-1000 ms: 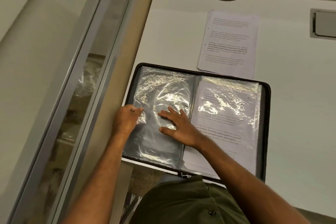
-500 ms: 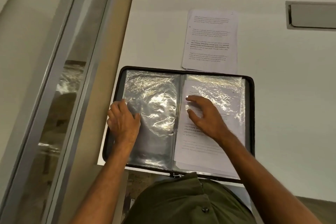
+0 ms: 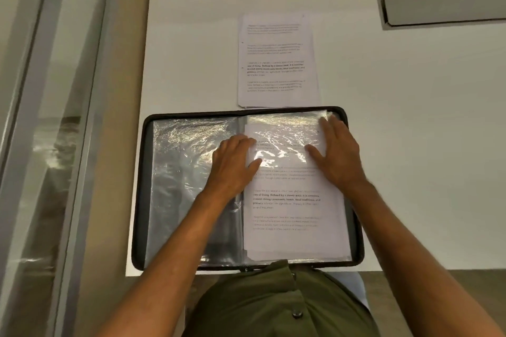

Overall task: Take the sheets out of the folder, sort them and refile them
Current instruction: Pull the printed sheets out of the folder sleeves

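**A:** Across the centre of the frame, on the white counter [image 3: 410,145], the zip folder [image 3: 354,227] lies open flat. Its left half shows empty clear sleeves [image 3: 186,172]; its right half holds the top printed sheet [image 3: 290,210] in a glossy pocket. A loose stack of sheets [image 3: 276,63] sits just above the folder, touching or nearly touching its upper edge.

**B:** Grip status?

**A:** Left hand [image 3: 232,167] lies across the spine, fingers loosely bent, thumb on the sheet's left edge; whether it pinches the film I cannot tell. Right hand [image 3: 339,153] lies flat and spread, fingertips at the pocket's upper right corner, holding nothing.

**B:** Handling estimate?

**A:** Judgement only: paper light, limp, prone to creasing; plastic film slick, crinkled, likely clinging to the page. The sheet should slide out, not lift out.

**B:** Where to take hold?

**A:** Probably at the pocket mouth, upper right of the folder, where the sheet's corner is reachable. One hand pins the sleeve near the spine while the other draws the corner out. Risk: film buckling, or neighbouring sheets dragging along.
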`<state>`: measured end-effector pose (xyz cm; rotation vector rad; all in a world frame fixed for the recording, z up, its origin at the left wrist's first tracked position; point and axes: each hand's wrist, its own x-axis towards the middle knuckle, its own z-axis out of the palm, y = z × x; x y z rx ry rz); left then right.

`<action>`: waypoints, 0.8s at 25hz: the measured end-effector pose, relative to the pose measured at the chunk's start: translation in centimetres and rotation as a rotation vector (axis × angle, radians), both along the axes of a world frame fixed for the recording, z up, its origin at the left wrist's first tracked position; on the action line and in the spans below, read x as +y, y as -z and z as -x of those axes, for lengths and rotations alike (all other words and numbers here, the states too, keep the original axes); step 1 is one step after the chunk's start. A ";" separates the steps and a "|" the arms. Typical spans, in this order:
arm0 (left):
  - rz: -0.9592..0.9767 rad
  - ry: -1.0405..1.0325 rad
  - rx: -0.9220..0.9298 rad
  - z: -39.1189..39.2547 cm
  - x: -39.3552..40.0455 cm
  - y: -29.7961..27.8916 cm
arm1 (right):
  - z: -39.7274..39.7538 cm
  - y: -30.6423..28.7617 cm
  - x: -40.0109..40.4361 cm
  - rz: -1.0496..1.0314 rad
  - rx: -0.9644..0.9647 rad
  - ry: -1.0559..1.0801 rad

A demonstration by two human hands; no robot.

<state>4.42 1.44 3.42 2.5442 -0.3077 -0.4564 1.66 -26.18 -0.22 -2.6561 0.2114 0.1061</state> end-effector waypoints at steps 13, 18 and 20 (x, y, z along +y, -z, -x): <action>0.016 0.026 -0.068 -6.1 -3.3 0.6 | 0.3 1.4 0.7 0.079 -0.153 -0.029; -0.022 0.126 -0.141 -7.6 -4.6 -0.1 | 1.0 -0.2 1.5 -0.017 -0.218 -0.005; 0.004 0.135 -0.096 -8.1 -4.9 -0.6 | 1.4 -1.4 2.0 -0.143 -0.230 0.028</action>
